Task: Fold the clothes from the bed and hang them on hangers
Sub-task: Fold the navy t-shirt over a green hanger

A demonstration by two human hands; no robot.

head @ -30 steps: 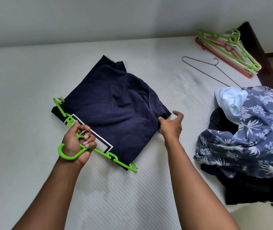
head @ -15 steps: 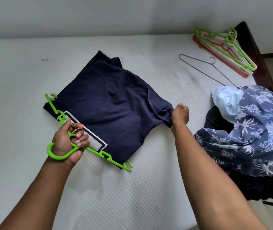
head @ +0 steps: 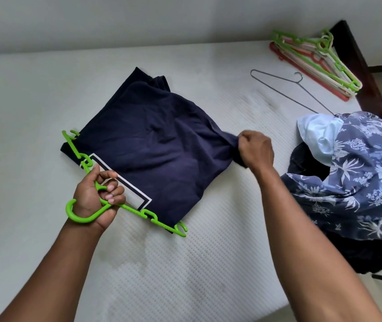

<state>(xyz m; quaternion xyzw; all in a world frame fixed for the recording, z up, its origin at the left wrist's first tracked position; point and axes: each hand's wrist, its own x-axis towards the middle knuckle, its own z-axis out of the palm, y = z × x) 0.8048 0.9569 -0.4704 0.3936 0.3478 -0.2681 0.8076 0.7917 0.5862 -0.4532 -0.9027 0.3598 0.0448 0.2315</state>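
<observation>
Navy shirt (head: 152,145) — right hand (head: 256,151) pinches it, left hand (head: 97,198) grips hanger (head: 125,206).

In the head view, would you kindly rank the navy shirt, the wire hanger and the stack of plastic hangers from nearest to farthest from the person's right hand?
1. The navy shirt: its right edge is pinched by the right hand.
2. The wire hanger: beyond the hand, lying on the bed.
3. The stack of plastic hangers: at the bed's far right corner.
</observation>
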